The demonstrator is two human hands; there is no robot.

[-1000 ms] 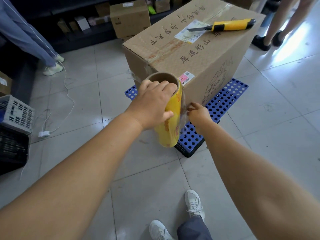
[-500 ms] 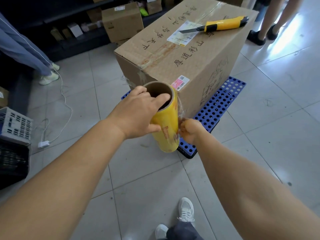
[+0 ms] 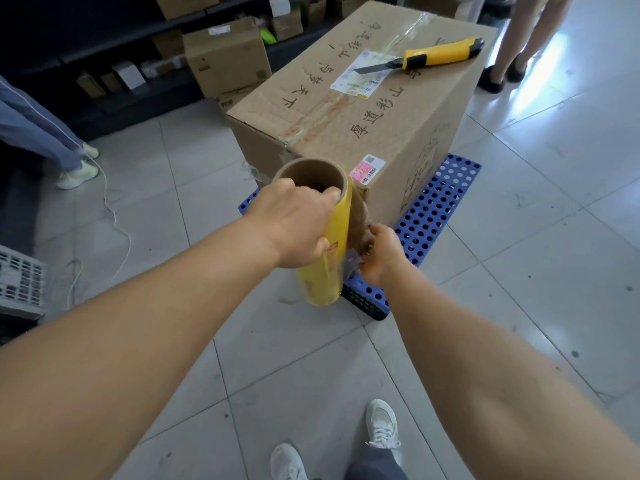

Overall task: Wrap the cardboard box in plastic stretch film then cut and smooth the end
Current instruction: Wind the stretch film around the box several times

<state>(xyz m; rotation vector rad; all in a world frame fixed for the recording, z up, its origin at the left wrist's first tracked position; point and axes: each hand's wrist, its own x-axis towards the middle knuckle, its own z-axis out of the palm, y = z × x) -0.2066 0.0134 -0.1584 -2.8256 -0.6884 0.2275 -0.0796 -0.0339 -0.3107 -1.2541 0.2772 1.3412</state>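
A large cardboard box (image 3: 363,109) with handwritten characters and labels stands on a blue perforated plastic pallet (image 3: 433,209). A yellow utility knife (image 3: 429,57) with its blade out lies on the box top. My left hand (image 3: 294,220) grips the upright yellow roll of stretch film (image 3: 325,271) near its top, fingers over the rim of the cardboard core. My right hand (image 3: 377,251) pinches the loose end of clear film (image 3: 360,216), pulled a little off the roll beside the box's near corner.
Smaller cardboard boxes (image 3: 225,57) and dark shelving line the back. A person's legs (image 3: 52,140) stand at left, another person's legs (image 3: 516,39) at the back right. A white cable (image 3: 114,209) trails over the tiled floor. A grey crate (image 3: 20,282) sits at far left.
My right hand dropped from the box's corner edge to the side of the roll and took the film end. The roll came slightly lower and closer to me.
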